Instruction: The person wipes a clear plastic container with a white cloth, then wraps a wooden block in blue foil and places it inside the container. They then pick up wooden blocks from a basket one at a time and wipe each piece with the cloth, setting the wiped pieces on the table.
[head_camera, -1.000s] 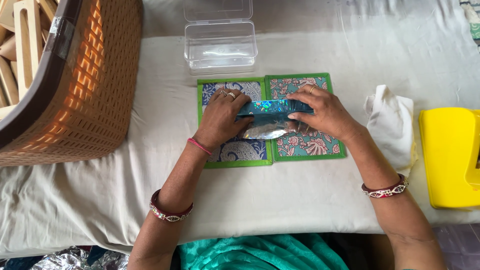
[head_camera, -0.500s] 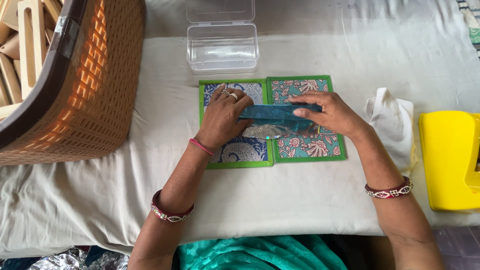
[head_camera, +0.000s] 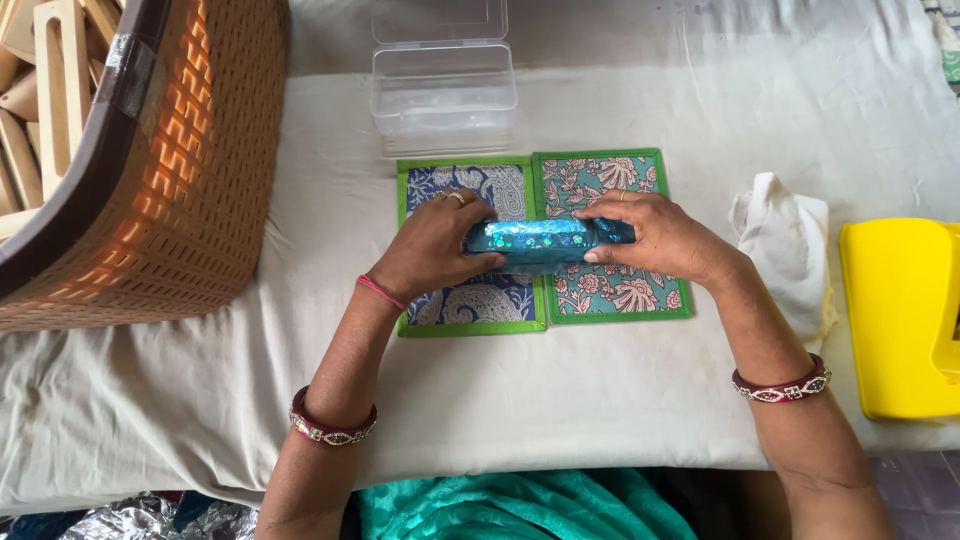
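Observation:
Both of my hands hold a long block wrapped in shiny blue foil (head_camera: 548, 243) over two green-edged patterned mats (head_camera: 600, 175). My left hand (head_camera: 435, 245) grips the block's left end, thumb under it and fingers on top. My right hand (head_camera: 660, 235) closes over its right end. The block lies flat and crosswise above the seam between the blue paisley mat (head_camera: 470, 300) and the teal floral mat.
A clear plastic box (head_camera: 443, 95) with its lid up stands just behind the mats. A big orange woven basket (head_camera: 170, 170) holding wooden pieces is at the left. A white cloth pouch (head_camera: 785, 245) and a yellow container (head_camera: 900, 320) lie to the right.
The loose silver foil flap seen under the block a second ago is folded away; the block now shows a smooth blue wrapped top. Both hands stayed at its ends.

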